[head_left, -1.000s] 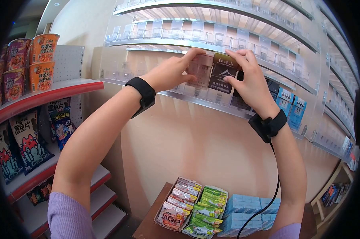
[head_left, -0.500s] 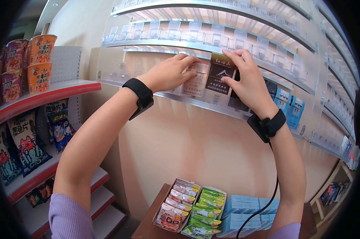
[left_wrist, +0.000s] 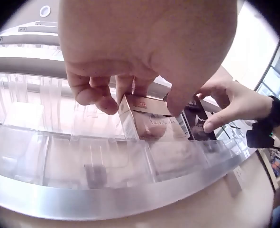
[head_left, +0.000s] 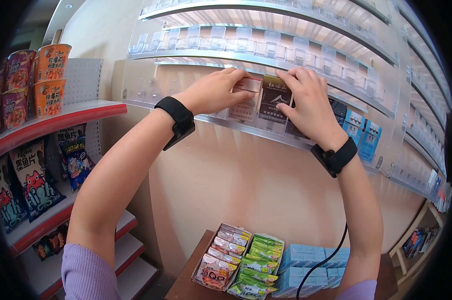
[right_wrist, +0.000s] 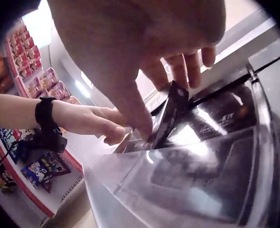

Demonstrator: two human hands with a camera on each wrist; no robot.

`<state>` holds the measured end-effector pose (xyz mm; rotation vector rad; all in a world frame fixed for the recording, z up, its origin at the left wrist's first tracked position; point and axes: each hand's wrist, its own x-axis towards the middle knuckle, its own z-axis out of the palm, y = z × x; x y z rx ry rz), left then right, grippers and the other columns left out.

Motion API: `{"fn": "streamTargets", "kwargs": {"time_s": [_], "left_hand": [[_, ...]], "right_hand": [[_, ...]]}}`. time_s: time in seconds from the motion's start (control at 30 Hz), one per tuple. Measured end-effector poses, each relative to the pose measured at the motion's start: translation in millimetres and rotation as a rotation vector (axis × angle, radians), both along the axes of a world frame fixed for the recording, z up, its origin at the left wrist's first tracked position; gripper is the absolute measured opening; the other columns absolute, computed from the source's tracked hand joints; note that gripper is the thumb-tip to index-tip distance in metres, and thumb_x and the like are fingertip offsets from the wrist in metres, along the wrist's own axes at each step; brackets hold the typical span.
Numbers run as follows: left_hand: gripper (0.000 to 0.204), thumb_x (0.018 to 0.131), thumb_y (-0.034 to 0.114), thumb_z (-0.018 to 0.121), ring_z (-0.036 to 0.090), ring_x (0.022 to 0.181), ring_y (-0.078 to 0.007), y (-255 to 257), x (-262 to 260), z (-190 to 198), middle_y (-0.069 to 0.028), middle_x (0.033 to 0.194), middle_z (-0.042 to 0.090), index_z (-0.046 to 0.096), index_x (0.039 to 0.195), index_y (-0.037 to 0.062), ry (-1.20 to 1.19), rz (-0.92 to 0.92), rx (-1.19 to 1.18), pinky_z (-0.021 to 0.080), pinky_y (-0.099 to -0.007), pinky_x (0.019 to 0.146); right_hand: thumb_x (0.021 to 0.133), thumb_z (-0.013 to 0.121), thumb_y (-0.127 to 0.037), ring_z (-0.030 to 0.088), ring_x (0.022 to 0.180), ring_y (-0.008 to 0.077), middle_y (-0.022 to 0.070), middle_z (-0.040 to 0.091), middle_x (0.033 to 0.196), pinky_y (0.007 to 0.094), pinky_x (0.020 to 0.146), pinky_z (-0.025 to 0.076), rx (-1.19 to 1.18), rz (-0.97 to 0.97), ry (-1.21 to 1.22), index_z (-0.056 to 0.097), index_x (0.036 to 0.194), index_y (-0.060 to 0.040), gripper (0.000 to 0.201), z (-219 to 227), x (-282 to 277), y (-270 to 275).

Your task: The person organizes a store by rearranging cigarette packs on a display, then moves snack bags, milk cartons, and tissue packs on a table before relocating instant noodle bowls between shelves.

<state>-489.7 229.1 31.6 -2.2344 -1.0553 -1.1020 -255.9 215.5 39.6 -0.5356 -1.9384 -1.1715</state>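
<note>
In the head view the left hand [head_left: 213, 92] has its fingers on top of a pale pinkish pack [head_left: 244, 109] and its thumb on the front. Beside it, the right hand [head_left: 308, 105] pinches a dark pack with a gold top [head_left: 274, 102], thumb on its face, fingers at the upper edge. Both packs stand behind the clear front of a rack row. The left wrist view shows the pale pack [left_wrist: 151, 124] tilted under the left hand [left_wrist: 149, 42]. In the right wrist view the dark pack [right_wrist: 170, 114] leans between thumb and fingers of the right hand [right_wrist: 140, 47].
More dark packs and blue packs [head_left: 361, 132] stand to the right in the same row. Clear rack rows [head_left: 221, 45] rise above. Snack shelves [head_left: 61, 117] flank the left; boxes of snack bags [head_left: 218, 260] and light-blue packs [head_left: 306, 262] lie on a table below.
The dark pack has dropped lower into the row, with the right hand still on it. The left hand's thumb and the pale pack have shifted slightly, the pack sitting lower than a second ago.
</note>
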Motion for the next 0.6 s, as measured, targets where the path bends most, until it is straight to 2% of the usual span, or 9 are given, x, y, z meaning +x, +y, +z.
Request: {"fn": "streamTargets", "kwargs": {"time_s": [0.13, 0.33, 0.5, 0.57, 0.6], "left_hand": [[0.042, 0.091, 0.037, 0.051, 0.056, 0.107, -0.0312, -1, -1, 1, -0.0149, 0.116, 0.058, 0.049, 0.12, 0.0076, 0.01, -0.009, 0.005, 0.045, -0.039, 0.09], [0.038, 0.09, 0.032, 0.052, 0.056, 0.109, -0.032, -10, 1, 7, -0.0163, 0.117, 0.059, 0.048, 0.118, 0.0075, 0.019, -0.01, -0.037, 0.044, -0.0393, 0.091], [0.038, 0.09, 0.029, 0.052, 0.054, 0.111, -0.033, -14, 6, 5, -0.0169, 0.118, 0.058, 0.048, 0.119, 0.0058, 0.028, -0.002, -0.024, 0.044, -0.0393, 0.092], [0.041, 0.09, 0.028, 0.053, 0.054, 0.111, -0.0336, -14, 7, 2, -0.0171, 0.118, 0.058, 0.046, 0.123, 0.0047, -0.002, -0.076, 0.072, 0.043, -0.0398, 0.093], [0.042, 0.09, 0.027, 0.053, 0.054, 0.11, -0.0335, -16, 9, 1, -0.0169, 0.118, 0.058, 0.047, 0.124, 0.004, -0.035, -0.039, 0.158, 0.043, -0.0394, 0.093]], "right_hand": [[0.072, 0.064, -0.013, 0.049, 0.104, 0.0245, 0.0089, 0.057, 0.101, 0.0367, 0.094, 0.033, -0.013, -0.105, -0.092, 0.057, 0.119, -0.0024, 0.048, -1, 4, 1], [0.075, 0.058, -0.011, 0.05, 0.106, 0.024, 0.009, 0.06, 0.099, 0.0375, 0.095, 0.033, -0.002, -0.051, -0.101, 0.057, 0.119, -0.0026, 0.045, -2, 8, 7], [0.075, 0.055, -0.009, 0.05, 0.108, 0.0255, 0.0111, 0.061, 0.102, 0.038, 0.096, 0.033, -0.017, -0.081, -0.07, 0.054, 0.122, -0.001, 0.048, -2, 12, 4], [0.077, 0.054, -0.009, 0.051, 0.107, 0.0272, 0.0127, 0.061, 0.105, 0.0386, 0.096, 0.034, -0.106, 0.031, -0.027, 0.053, 0.123, -0.0012, 0.047, -1, 15, -8], [0.078, 0.054, -0.009, 0.051, 0.107, 0.0287, 0.0132, 0.061, 0.108, 0.0391, 0.097, 0.035, -0.071, 0.149, -0.035, 0.054, 0.122, -0.0033, 0.045, 2, 26, -16]]}}
